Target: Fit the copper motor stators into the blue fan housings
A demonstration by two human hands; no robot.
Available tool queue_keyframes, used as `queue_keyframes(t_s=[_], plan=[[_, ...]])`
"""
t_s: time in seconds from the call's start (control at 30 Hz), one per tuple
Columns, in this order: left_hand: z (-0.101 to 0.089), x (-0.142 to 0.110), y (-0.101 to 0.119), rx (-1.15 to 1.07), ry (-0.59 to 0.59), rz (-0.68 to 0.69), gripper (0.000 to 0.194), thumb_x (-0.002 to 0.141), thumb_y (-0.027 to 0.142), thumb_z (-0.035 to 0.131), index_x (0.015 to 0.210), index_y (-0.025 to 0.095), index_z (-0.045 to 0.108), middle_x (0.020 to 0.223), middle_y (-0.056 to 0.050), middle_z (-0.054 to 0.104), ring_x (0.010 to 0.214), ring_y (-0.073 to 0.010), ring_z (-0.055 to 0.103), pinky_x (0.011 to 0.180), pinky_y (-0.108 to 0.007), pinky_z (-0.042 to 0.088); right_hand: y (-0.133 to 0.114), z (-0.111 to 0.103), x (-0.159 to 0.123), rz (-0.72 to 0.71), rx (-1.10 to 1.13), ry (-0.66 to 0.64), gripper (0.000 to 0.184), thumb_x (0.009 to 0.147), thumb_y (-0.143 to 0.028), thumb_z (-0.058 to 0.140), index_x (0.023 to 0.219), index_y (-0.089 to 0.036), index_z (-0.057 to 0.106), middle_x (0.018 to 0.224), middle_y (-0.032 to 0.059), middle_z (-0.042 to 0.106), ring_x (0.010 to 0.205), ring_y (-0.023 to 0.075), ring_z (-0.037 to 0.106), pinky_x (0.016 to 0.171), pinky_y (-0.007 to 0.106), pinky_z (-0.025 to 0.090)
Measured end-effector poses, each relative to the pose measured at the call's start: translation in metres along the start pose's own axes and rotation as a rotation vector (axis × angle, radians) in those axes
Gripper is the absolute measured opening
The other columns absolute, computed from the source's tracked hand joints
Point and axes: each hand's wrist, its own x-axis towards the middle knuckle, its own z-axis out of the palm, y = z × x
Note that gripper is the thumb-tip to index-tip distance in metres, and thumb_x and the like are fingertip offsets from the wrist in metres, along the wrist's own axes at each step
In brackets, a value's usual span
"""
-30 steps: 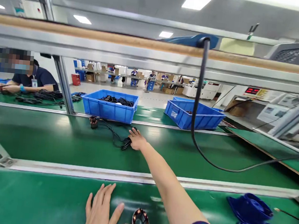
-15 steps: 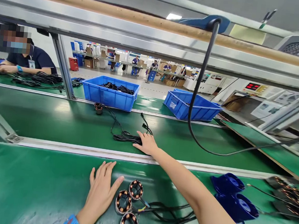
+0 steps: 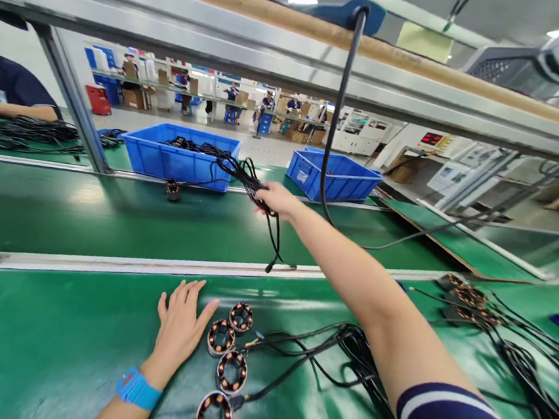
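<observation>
My right hand (image 3: pixel 276 200), stretched out over the far green strip, is closed around a looped bundle of black cable (image 3: pixel 249 175). The plug end of that cable dangles below the hand, and a line runs left to a copper-wound stator (image 3: pixel 173 190) on the strip. My left hand (image 3: pixel 180 322), with a blue wristband, lies flat on the near green surface, fingers spread and holding nothing. Just right of it several ring-shaped stators (image 3: pixel 231 371) with copper windings sit in a row. Their black cables (image 3: pixel 352 348) trail right, partly under my right arm.
Two blue bins (image 3: pixel 176 153) (image 3: pixel 335 175) stand beyond the strip; the left one holds black cables. A metal post (image 3: pixel 70 97) and overhead rail frame the bench, with a thick cable (image 3: pixel 337 110) hanging down. More stators (image 3: pixel 471 300) lie right. A co-worker (image 3: pixel 21 89) sits far left.
My right hand has taken hold of the cable bundle and lifted it off the strip. My left hand stays flat. The view has swung right.
</observation>
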Motion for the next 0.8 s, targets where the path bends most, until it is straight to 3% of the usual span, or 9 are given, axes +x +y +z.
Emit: queue_keyframes(t_s=[0.17, 0.33, 0.5, 0.63, 0.8], plan=[[-0.003, 0.003, 0.002, 0.019, -0.021, 0.008, 0.052, 0.102, 0.058, 0.034, 0.142, 0.026, 0.044, 0.146, -0.011, 0.052, 0.146, -0.0318, 0.035, 0.120, -0.066, 0.013, -0.062, -0.027, -0.024, -0.051, 0.221, 0.022, 0.023, 0.081, 0.001, 0.049, 0.098, -0.015, 0.053, 0.083, 0.0034, 0.065, 0.071, 0.0155, 0.071, 0.041, 0.014, 0.045], [-0.009, 0.005, 0.007, 0.031, -0.042, -0.004, 0.054, 0.102, 0.057, 0.033, 0.143, 0.023, 0.044, 0.144, -0.015, 0.052, 0.145, -0.0332, 0.036, 0.120, -0.067, 0.015, -0.089, -0.049, -0.066, -0.129, 0.202, 0.044, 0.028, 0.074, 0.004, 0.051, 0.094, -0.013, 0.059, 0.073, 0.0017, 0.062, 0.059, 0.0150, 0.067, 0.035, 0.013, 0.039], [-0.012, 0.005, 0.007, 0.036, -0.063, -0.020, 0.057, 0.102, 0.058, 0.032, 0.145, 0.022, 0.043, 0.147, -0.017, 0.049, 0.147, -0.0333, 0.033, 0.121, -0.066, 0.013, -0.085, -0.082, -0.116, -0.210, 0.159, -0.003, 0.024, 0.074, 0.002, 0.063, 0.093, -0.011, 0.065, 0.071, 0.0010, 0.063, 0.062, 0.0146, 0.067, 0.045, 0.016, 0.050], [-0.012, 0.008, 0.005, 0.039, -0.038, -0.031, 0.058, 0.103, 0.058, 0.030, 0.147, 0.022, 0.040, 0.145, -0.016, 0.052, 0.143, -0.0319, 0.040, 0.121, -0.065, 0.017, -0.074, -0.113, -0.175, -0.182, 0.110, 0.066, 0.027, 0.073, 0.001, 0.071, 0.097, -0.012, 0.070, 0.075, -0.0002, 0.066, 0.064, 0.0138, 0.066, 0.050, 0.018, 0.052], [-0.016, 0.048, 0.011, 0.066, 0.042, 0.010, 0.072, 0.097, 0.062, 0.043, 0.152, 0.016, 0.031, 0.146, -0.021, 0.046, 0.140, -0.0346, 0.042, 0.115, -0.057, 0.035, -0.058, -0.161, -0.267, -0.084, -0.235, 0.004, 0.041, 0.084, -0.017, 0.069, 0.125, -0.017, 0.070, 0.096, -0.0018, 0.072, 0.076, 0.0129, 0.067, 0.070, 0.026, 0.055]])
